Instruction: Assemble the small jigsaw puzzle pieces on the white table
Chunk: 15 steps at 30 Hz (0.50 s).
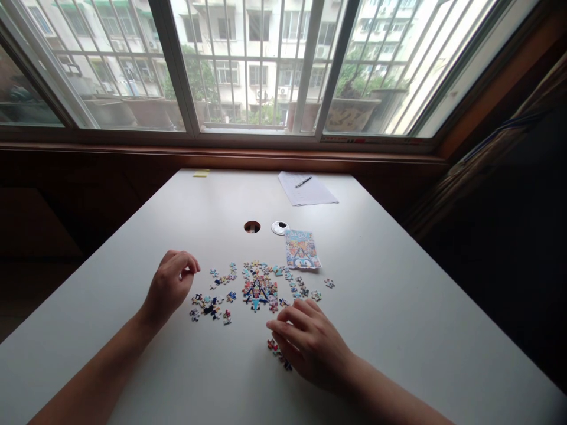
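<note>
Colourful jigsaw puzzle pieces (230, 273) are scattered over the white table (146, 378). Amid them lies a joined section of the puzzle (259, 290). My left hand (173, 280) is left of the pieces, its fingers curled in and nothing visible in them. At the lower right my right hand (310, 339) reaches over a small group of loose pieces (273, 348) and partly hides it. Its fingers are stretched and a little apart, with no piece visible between them. More loose pieces (208, 308) lie between my left hand and the joined section.
A picture sheet (303, 250) lies behind the pieces, by a round metal cover (280, 228) and a cable hole (252, 226). Farther back are papers (310, 195) with a pen (303, 182) and yellow sticky notes (201, 173). A barred window (257, 71) stands beyond the table.
</note>
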Each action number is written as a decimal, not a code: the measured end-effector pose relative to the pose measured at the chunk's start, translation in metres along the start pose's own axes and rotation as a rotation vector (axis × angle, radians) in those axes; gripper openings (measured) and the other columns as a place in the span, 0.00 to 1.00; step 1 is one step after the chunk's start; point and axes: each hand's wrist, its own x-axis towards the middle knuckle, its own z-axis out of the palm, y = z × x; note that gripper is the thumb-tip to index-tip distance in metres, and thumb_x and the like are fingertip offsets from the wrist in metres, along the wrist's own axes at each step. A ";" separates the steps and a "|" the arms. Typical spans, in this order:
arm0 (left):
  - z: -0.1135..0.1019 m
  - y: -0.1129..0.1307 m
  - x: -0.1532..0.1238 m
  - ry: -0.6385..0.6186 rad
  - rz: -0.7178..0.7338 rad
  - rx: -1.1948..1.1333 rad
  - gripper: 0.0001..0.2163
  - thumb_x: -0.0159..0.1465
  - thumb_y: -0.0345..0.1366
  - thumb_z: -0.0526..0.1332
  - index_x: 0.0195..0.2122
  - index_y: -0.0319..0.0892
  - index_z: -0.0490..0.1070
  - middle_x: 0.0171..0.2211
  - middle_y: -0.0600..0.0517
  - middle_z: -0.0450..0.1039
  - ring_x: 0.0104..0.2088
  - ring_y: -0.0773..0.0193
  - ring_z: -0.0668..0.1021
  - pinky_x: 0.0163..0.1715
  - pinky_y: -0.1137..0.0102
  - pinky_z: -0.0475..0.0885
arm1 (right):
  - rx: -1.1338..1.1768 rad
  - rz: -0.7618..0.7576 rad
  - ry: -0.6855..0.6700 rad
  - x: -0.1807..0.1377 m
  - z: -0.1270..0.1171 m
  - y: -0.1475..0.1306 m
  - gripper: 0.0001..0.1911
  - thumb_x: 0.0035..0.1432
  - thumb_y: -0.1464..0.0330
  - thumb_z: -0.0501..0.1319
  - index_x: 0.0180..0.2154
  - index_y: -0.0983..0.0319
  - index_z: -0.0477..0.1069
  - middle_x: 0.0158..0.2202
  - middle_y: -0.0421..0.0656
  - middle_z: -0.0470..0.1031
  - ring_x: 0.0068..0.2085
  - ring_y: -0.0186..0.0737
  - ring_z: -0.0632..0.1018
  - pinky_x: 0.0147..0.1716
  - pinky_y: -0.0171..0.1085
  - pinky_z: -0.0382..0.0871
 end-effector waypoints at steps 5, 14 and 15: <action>0.001 0.000 0.000 0.001 -0.013 0.014 0.10 0.61 0.20 0.54 0.27 0.42 0.65 0.29 0.52 0.73 0.36 0.60 0.73 0.37 0.65 0.69 | 0.006 -0.024 0.011 0.001 0.000 0.000 0.08 0.69 0.69 0.57 0.47 0.57 0.73 0.37 0.42 0.76 0.37 0.42 0.68 0.40 0.42 0.56; 0.002 -0.004 -0.002 0.013 -0.010 0.021 0.11 0.61 0.20 0.54 0.27 0.42 0.66 0.29 0.51 0.73 0.35 0.59 0.73 0.33 0.66 0.70 | 0.006 -0.039 0.001 0.001 0.001 0.002 0.08 0.69 0.69 0.57 0.46 0.58 0.73 0.36 0.42 0.75 0.37 0.42 0.68 0.39 0.42 0.54; 0.002 -0.004 -0.002 0.014 -0.010 0.023 0.11 0.61 0.20 0.54 0.27 0.42 0.66 0.29 0.51 0.74 0.35 0.59 0.73 0.33 0.66 0.70 | 0.006 -0.043 0.002 0.000 0.001 0.002 0.08 0.69 0.69 0.57 0.46 0.58 0.73 0.36 0.42 0.75 0.36 0.42 0.67 0.39 0.42 0.54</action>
